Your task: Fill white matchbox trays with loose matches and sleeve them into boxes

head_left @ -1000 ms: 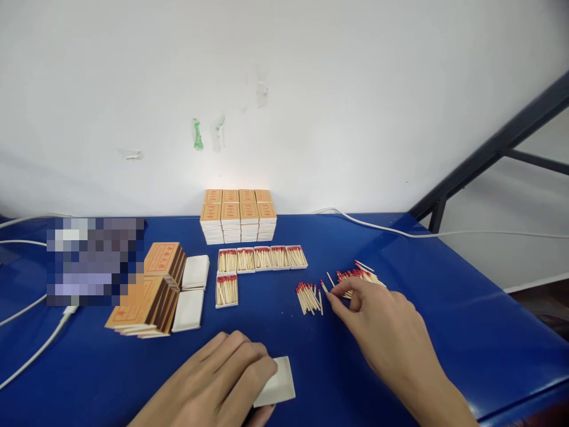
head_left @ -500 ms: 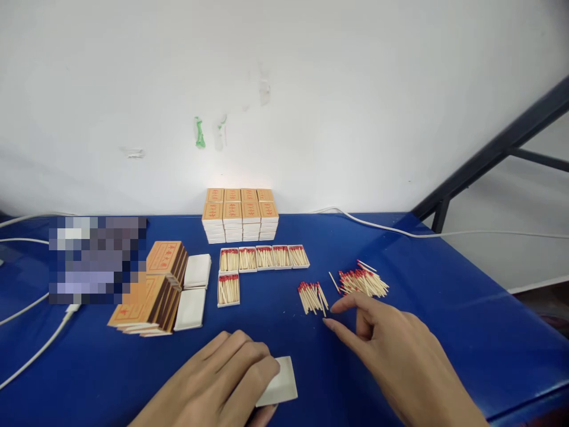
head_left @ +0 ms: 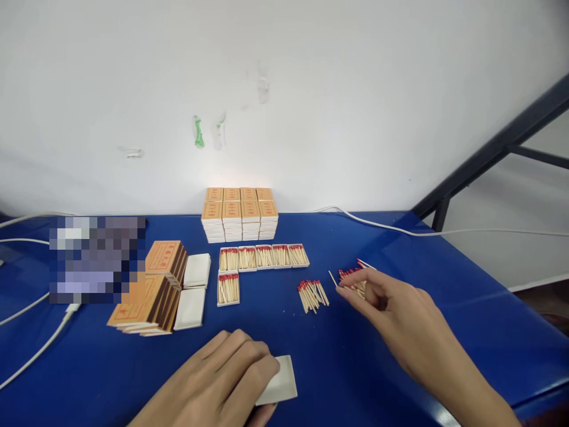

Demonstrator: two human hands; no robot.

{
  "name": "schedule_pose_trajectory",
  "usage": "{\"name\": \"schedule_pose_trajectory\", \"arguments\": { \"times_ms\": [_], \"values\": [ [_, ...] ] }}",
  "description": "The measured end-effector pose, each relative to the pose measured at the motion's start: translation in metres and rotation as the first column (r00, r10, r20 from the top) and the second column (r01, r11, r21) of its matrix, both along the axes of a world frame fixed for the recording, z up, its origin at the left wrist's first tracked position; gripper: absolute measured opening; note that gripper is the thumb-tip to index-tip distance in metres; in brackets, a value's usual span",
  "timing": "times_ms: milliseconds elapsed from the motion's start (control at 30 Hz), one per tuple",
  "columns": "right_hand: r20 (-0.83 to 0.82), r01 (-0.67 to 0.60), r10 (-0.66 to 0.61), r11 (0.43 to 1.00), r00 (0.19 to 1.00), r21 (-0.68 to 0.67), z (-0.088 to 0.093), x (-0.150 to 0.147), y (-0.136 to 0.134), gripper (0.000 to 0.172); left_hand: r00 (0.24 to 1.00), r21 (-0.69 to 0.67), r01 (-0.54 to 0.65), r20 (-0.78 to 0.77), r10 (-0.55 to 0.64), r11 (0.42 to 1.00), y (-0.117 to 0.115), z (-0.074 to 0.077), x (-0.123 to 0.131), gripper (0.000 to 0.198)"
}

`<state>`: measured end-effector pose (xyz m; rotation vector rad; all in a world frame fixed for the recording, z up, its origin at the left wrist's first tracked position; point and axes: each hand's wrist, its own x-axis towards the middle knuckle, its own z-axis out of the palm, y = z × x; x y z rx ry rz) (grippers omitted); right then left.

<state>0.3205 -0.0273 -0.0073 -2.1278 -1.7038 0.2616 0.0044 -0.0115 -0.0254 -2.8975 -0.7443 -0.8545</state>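
My left hand point(head_left: 222, 379) lies near the table's front edge, its fingers curled over a white empty matchbox tray point(head_left: 283, 382) and holding it down. My right hand point(head_left: 400, 323) reaches forward over a loose pile of red-tipped matches point(head_left: 351, 274), its fingertips pinched together on some of them. A smaller bunch of matches point(head_left: 312, 295) lies just left of that hand. Further left stands a row of filled trays point(head_left: 264, 257), with one more filled tray point(head_left: 228, 289) in front of the row's left end.
Closed orange matchboxes point(head_left: 240, 214) are stacked against the white wall. Orange sleeves point(head_left: 155, 284) and two white trays point(head_left: 195, 271) lie at the left on the blue table point(head_left: 444, 267). White cables point(head_left: 40, 350) run at the left and back. A dark metal frame point(head_left: 489, 154) rises at the right.
My right hand drew back from the matches, then moved forward and right onto the larger pile, where its fingers closed. My left hand and the tray stayed put.
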Motion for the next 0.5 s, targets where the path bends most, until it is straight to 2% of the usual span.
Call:
{"name": "schedule_pose_trajectory", "arguments": {
  "times_ms": [100, 200, 300, 400, 500],
  "values": [
    [0.095, 0.122, -0.115, 0.99, 0.989, -0.071, 0.009, -0.003, 0.013, 0.027, 1.0, -0.006, 0.01, 0.017, -0.01, 1.0, 0.0, -0.001, -0.001, 0.023],
    [0.211, 0.178, -0.138, 0.967, 0.968, -0.184, 0.016, -0.011, 0.03, 0.022, 0.999, 0.005, 0.022, 0.035, -0.022, 1.0, 0.001, -0.003, -0.001, 0.024],
    [0.244, 0.165, -0.108, 0.96, 0.964, -0.227, 0.018, -0.018, 0.042, 0.019, 0.999, 0.021, 0.022, 0.047, -0.023, 1.0, 0.002, -0.006, 0.0, 0.024],
    [0.208, 0.117, -0.064, 0.961, 0.976, -0.25, 0.02, -0.02, 0.047, 0.017, 0.999, 0.021, 0.015, 0.052, -0.016, 1.0, 0.002, -0.007, 0.0, 0.025],
    [0.044, 0.002, 0.009, 0.97, 0.999, -0.242, 0.022, -0.016, 0.047, 0.021, 0.999, 0.004, -0.004, 0.036, 0.004, 1.0, 0.002, -0.005, 0.0, 0.024]
  ]
}}
